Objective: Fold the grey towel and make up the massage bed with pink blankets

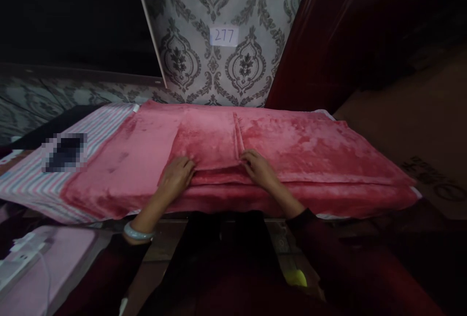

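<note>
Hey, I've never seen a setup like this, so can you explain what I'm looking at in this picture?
There's no machine here, just a person's two bare hands. The camera sits on their head, looking forward and down, so you see roughly their own view.

A fuzzy pink blanket lies folded in places, with a striped cloth showing at the left. On that cloth is a dark, pixelated thing I can't identify.

The right hand pinches the blanket at a fold near the middle. The left hand touches it farther left; its grip is unclear.
</note>
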`<state>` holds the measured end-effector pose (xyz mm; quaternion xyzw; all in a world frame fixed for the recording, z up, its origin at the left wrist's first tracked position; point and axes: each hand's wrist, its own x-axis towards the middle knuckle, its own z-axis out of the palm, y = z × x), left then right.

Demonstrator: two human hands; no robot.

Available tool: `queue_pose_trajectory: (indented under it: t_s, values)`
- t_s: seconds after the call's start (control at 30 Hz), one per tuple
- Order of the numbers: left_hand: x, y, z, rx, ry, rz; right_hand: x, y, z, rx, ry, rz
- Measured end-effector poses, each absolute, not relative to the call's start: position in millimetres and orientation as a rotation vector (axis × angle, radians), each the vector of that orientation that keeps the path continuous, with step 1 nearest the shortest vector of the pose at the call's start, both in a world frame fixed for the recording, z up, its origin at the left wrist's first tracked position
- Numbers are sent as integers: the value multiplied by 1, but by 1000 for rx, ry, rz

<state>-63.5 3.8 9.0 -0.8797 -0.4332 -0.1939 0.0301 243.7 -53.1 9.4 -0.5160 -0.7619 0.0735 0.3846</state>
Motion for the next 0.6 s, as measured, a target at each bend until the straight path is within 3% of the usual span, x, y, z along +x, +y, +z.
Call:
queue_pose_trajectory:
  t_s: [0.3, 0.43, 0.6]
  values:
    - [7, 2, 28, -2977, -1107, -710, 238, -42, 16, -1326, -1906, 186]
    - [40, 21, 32, -2981, -1237, -527, 247, -46, 13, -1355, -1824, 221]
    - [36, 44, 46, -2941, -1331, -642, 266, -85, -5, -1313, -1995, 325]
